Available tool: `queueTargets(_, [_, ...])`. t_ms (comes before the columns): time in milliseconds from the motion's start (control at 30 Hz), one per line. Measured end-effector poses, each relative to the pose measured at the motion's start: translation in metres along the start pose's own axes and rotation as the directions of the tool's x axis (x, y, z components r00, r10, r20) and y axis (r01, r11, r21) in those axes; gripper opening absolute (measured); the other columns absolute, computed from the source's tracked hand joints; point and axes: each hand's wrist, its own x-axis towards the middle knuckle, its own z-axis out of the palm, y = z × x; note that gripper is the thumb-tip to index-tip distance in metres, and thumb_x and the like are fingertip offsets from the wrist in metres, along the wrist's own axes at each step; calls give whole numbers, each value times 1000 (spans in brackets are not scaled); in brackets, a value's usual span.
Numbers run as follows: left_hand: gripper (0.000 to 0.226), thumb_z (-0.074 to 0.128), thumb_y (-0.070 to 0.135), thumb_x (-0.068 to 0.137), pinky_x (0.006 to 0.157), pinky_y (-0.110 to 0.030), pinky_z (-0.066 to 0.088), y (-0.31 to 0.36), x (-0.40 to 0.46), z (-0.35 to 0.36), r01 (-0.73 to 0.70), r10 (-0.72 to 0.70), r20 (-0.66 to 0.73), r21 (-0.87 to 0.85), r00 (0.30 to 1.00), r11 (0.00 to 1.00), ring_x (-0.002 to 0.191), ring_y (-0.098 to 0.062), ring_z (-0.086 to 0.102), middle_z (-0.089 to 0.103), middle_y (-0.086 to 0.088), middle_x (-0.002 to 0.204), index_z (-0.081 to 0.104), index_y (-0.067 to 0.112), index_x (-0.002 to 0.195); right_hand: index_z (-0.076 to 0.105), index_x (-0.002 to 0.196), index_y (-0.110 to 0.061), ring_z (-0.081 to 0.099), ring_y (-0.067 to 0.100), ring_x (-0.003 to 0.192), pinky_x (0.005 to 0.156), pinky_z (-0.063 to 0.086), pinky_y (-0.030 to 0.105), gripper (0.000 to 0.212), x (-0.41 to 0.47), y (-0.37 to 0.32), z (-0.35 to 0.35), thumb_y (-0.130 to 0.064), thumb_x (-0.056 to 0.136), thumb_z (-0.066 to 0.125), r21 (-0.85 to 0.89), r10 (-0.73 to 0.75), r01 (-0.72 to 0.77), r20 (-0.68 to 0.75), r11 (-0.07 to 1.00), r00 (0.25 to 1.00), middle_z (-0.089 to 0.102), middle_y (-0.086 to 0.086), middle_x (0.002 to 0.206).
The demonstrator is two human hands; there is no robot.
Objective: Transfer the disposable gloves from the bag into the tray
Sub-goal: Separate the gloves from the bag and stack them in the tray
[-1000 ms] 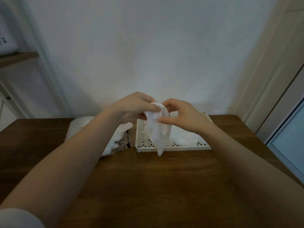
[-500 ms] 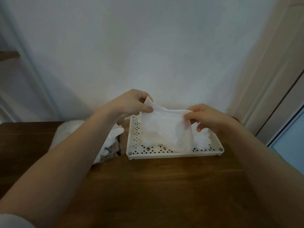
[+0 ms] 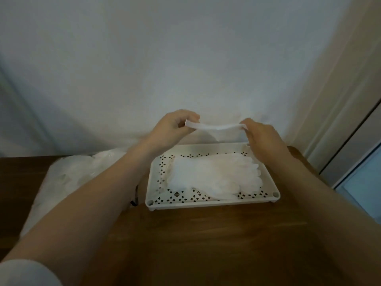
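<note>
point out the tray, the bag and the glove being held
tray (image 3: 212, 203), head view, front rim
bag (image 3: 68, 174), head view, its middle
held glove (image 3: 216, 127), head view, stretched middle

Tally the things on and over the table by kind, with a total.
Tray: 1
Bag: 1
Glove stretched between left hand and right hand: 1
Glove pile in the tray: 1; the number of gloves in it cannot be told
Total: 4
</note>
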Motion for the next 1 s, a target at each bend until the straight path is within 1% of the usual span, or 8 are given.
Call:
queueTargets(167, [21, 58, 8, 90, 92, -20, 37, -39, -35, 4, -149, -66, 399, 485, 915, 862, 118, -16, 52, 52, -3, 135, 69, 14, 106, 44, 139, -23, 41, 18, 131, 106, 29, 27, 39, -49, -7, 31, -16, 103, 32, -37, -4, 29, 538, 999, 843, 48, 2, 140])
queueTargets(333, [24, 50, 14, 94, 107, -27, 28, -49, -56, 9, -165, -198, 496, 594, 846, 787, 135, -16, 36, 33, -2, 151, 66, 13, 112, 32, 144, -38, 22, 33, 141, 114, 20, 45, 54, -61, -20, 39, -56, 97, 14, -227, 225, -85, 717, 970, 660, 21, 10, 156])
queueTargets(400, [22, 49, 16, 94, 108, -23, 22, -52, -60, 11, -176, -192, 498, 600, 846, 780, 139, -14, 29, 30, -3, 152, 65, 10, 109, 59, 120, -31, 33, 34, 134, 110, 28, 46, 64, -62, -30, 32, -60, 94, 9, -308, 281, -89, 663, 947, 693, 42, 15, 142])
queueTargets(467, [20, 49, 16, 94, 107, -20, 19, -56, -61, 12, -185, -197, 499, 616, 844, 766, 142, -13, 23, 28, -4, 153, 63, 8, 104, 58, 75, -19, 47, 30, 115, 99, 37, 40, 61, -56, -43, 31, -53, 98, 12, -375, 193, -35, 393, 926, 899, 58, 9, 94])
queueTargets(533, [10, 49, 17, 93, 109, -22, 19, -59, -61, 14, -194, -217, 509, 636, 833, 747, 143, -14, 19, 24, -5, 155, 58, 12, 93, 62, 90, -16, 49, 27, 104, 94, 37, 37, 50, -47, -48, 44, -42, 101, 21, -343, 55, 28, 230, 939, 972, 55, 3, 86])
queueTargets(667, [28, 46, 35, 95, 108, -30, 28, -62, -59, 17, -208, -268, 514, 692, 815, 691, 137, -16, 30, 30, -5, 152, 43, 21, 71, 18, 150, -28, 8, 24, 146, 116, 6, 44, 66, -42, -41, 80, -53, 94, 42, -100, 89, -33, 635, 994, 767, 11, 1, 159])
queueTargets(800, [47, 32, 50, 97, 115, -35, 17, -65, -58, 22, -249, -286, 485, 770, 826, 587, 114, -15, 50, 39, -4, 146, 52, 15, 74, -8, 150, -35, -20, 28, 144, 114, -10, 50, 101, -47, -18, 84, -76, 76, 48, -185, 220, -126, 691, 975, 689, -22, -3, 157])
queueTargets(1000, [33, 45, 43, 95, 116, -40, 12, -53, -60, 16, -256, -246, 446, 796, 860, 548, 144, -20, 13, 21, -3, 156, 62, 17, 106, -7, 151, -28, -24, 29, 142, 109, -14, 59, 118, -41, -23, 67, -87, 63, 44, -302, 344, -179, 681, 936, 647, -22, 2, 157])
